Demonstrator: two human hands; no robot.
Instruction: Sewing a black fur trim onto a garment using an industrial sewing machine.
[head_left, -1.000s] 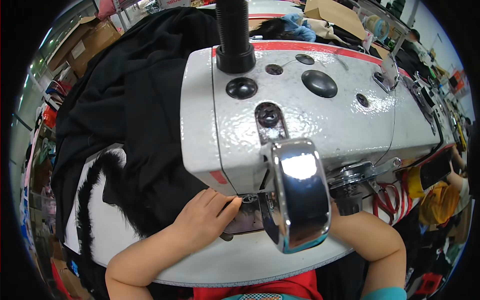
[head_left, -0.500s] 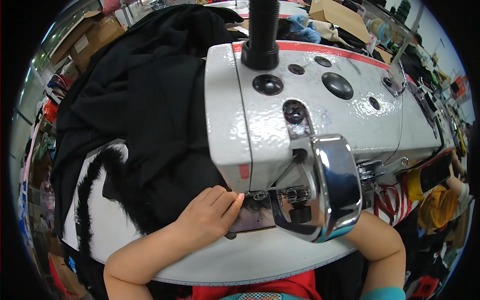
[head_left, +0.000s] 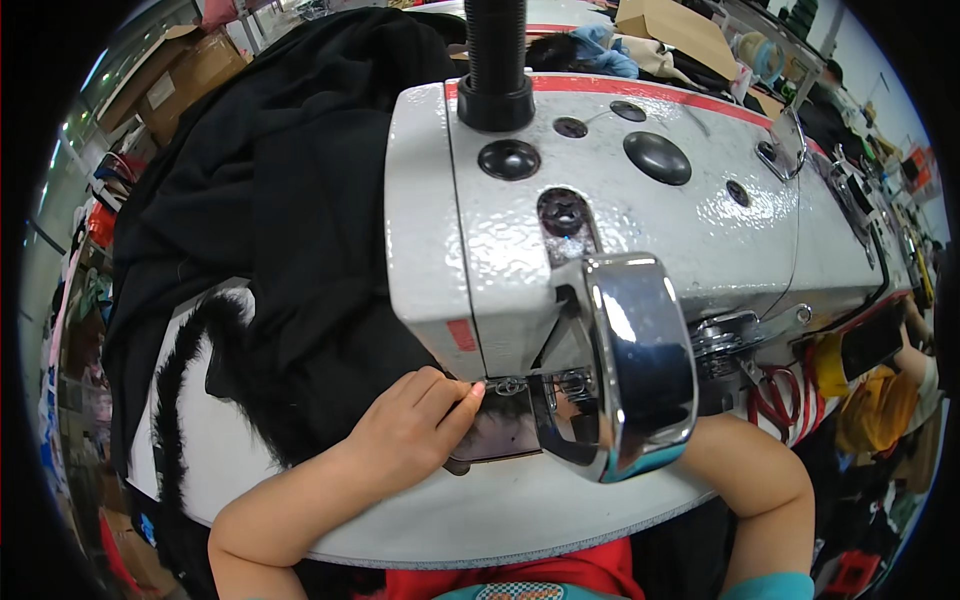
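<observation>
A white sewing machine [head_left: 640, 230] with a red stripe fills the middle and right. My left hand [head_left: 415, 420] is closed, thumb and forefinger pinched together right beside the metal parts at the needle area. What lies between the fingertips is too small to make out. Black fabric with a furry edge [head_left: 262, 425] spreads behind and left of that hand, and some dark fur shows just right of the fingertips. My right hand [head_left: 570, 408] is mostly hidden behind the shiny chrome guard [head_left: 650, 370]; only its forearm shows plainly, so its fingers cannot be read.
The white table [head_left: 430, 525] curves along the front. A strip of black fur [head_left: 170, 420] hangs at the left. Red-handled scissors [head_left: 785, 400] lie right of the machine. Cardboard boxes [head_left: 190, 85] stand far left, and another person's arm [head_left: 912, 355] shows at the right.
The machine appears shifted a little left and up in the view, its chrome guard with it. My left hand keeps its pinch at nearly the same place.
</observation>
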